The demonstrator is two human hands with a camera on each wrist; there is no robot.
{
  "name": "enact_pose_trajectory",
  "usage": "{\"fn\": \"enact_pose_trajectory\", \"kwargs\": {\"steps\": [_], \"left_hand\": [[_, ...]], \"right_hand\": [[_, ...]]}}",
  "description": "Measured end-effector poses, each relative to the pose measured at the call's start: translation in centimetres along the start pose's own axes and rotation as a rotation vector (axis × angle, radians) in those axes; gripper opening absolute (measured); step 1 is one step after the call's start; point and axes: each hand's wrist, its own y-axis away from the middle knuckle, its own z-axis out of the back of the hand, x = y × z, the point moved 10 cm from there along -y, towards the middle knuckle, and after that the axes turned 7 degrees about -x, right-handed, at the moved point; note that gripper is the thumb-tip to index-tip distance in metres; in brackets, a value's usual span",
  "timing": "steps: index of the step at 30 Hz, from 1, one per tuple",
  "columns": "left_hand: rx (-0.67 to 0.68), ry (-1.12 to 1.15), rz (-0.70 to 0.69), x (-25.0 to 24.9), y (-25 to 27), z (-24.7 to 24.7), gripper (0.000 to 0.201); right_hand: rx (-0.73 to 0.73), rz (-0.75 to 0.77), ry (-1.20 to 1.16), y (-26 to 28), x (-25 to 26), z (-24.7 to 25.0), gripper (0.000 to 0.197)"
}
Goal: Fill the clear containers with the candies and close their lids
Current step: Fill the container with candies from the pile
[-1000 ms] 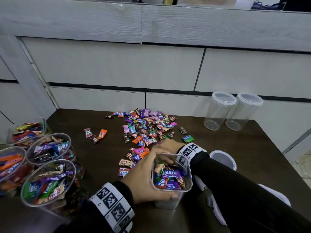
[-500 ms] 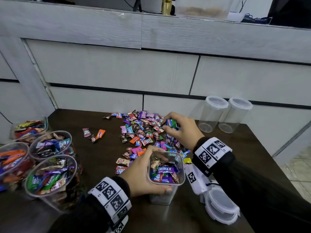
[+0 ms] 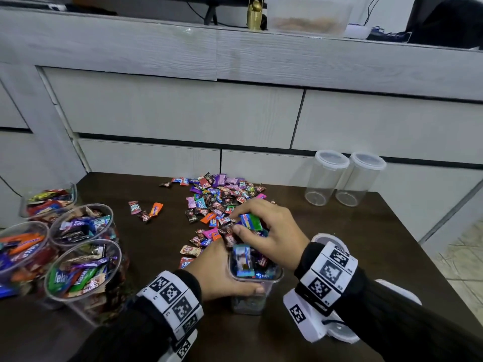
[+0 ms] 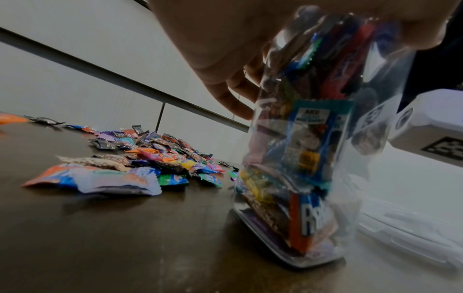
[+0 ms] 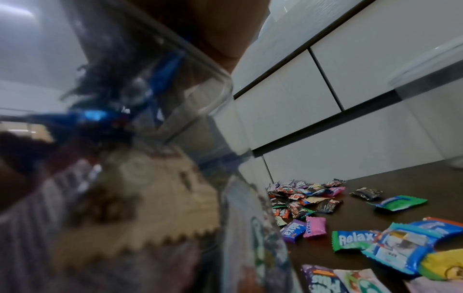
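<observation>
A clear square container [image 3: 254, 276] [image 4: 308, 158] stands near the table's front edge, mostly full of wrapped candies. My left hand [image 3: 222, 273] grips its side, thumb on the near wall. Over its far rim my right hand [image 3: 264, 231] holds a bunch of candies [image 3: 251, 221], and some are dropping into the opening. The loose pile of candies [image 3: 217, 202] [image 5: 308, 196] lies just behind on the dark table [image 3: 366, 244]. In the right wrist view the container's wall [image 5: 150, 138] fills the left side, blurred.
Several open filled containers [image 3: 83, 267] crowd the left edge. Two lidded empty clear containers [image 3: 342, 178] stand at the back right. White lids [image 3: 339, 333] lie under my right forearm. A few stray candies [image 3: 146, 211] lie left of the pile. Grey cabinet fronts back the table.
My right hand reached from the container to the pile, took a bunch of candies and came back over the opening. My left hand stayed on the container.
</observation>
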Motion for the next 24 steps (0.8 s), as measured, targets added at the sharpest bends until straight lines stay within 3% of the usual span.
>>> {"fn": "enact_pose_trajectory", "kwargs": {"steps": [5, 9, 13, 20, 24], "left_hand": [[0.04, 0.002, -0.001, -0.3, -0.3, 0.1, 0.09], [0.053, 0.044, -0.015, -0.3, -0.5, 0.0, 0.1], [0.075, 0.041, 0.006, 0.0, -0.7, 0.0, 0.095], [0.076, -0.017, 0.007, -0.1, -0.9, 0.2, 0.107], [0.063, -0.009, 0.002, -0.3, -1.0, 0.3, 0.104]], "right_hand": [[-0.005, 0.05, 0.036, 0.1, -0.1, 0.5, 0.013], [0.097, 0.048, 0.084, 0.5, -0.4, -0.2, 0.02], [0.154, 0.066, 0.109, 0.7, -0.3, -0.5, 0.029], [0.199, 0.144, 0.131, 0.6, 0.2, -0.8, 0.032], [0.224, 0.154, 0.092, 0.2, 0.5, -0.4, 0.045]]}}
